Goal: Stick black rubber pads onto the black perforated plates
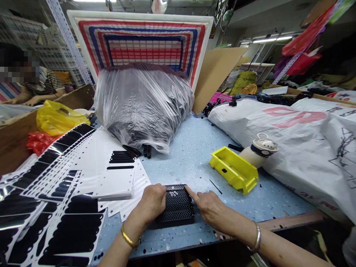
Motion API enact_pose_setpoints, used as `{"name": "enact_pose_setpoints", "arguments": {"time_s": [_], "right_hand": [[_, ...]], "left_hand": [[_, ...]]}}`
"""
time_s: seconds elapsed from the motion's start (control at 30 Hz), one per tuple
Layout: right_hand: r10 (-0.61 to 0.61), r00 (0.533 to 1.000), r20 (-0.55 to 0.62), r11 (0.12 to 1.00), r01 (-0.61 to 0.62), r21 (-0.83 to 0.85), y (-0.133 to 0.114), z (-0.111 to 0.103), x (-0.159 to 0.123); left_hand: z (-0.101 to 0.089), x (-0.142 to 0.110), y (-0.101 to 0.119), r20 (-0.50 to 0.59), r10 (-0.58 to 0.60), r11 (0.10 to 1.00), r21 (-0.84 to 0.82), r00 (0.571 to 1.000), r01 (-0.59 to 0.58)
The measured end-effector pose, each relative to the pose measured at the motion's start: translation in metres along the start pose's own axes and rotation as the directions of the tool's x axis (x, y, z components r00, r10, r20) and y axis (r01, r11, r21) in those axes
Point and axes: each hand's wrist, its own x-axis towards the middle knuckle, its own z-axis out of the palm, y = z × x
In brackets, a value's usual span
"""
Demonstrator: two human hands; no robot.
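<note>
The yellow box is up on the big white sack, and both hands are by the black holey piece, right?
No: the yellow plastic box sits on the speckled blue table, not on the white woven sack; the head view shows it. The left hand and right hand are by the black perforated piece.

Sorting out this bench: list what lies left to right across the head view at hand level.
white sheets of black pieces, left hand, black perforated panel, right hand, yellow plastic tray, white woven sack

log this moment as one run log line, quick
left hand: on black perforated plastic strips | right hand: forefinger touching strips | nearby: yellow plastic tray
</note>
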Motion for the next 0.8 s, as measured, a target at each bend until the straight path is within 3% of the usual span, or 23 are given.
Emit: {"name": "enact_pose_setpoints", "arguments": {"time_s": [0.17,0.33,0.6,0.8], "right_hand": [[0.0,1.0,0.026,0.998,0.001,-0.064,-0.002,-0.007,0.003],[0.065,0.994,0.083,0.997,-0.068,0.027,-0.005,-0.004,0.01],[0.184,0.983,-0.032,0.898,-0.155,0.412,0.006,-0.014,0.021],[0.228,0.968,-0.106,0.889,-0.163,0.429,0.009,-0.009,0.019]], "left_hand": [[-0.002,0.0,0.001,0.021,-0.008,1.0,0.014,1.0,0.007],[-0.001,0.0,0.0,0.023,0.0,1.0,0.006,1.0,0.0],[-0.005,0.001,0.002,0.04,-0.007,1.0,0.01,0.999,0.006],[-0.004,0.004,0.001,0.006,-0.002,1.0,0.007,1.0,0.002]]}}
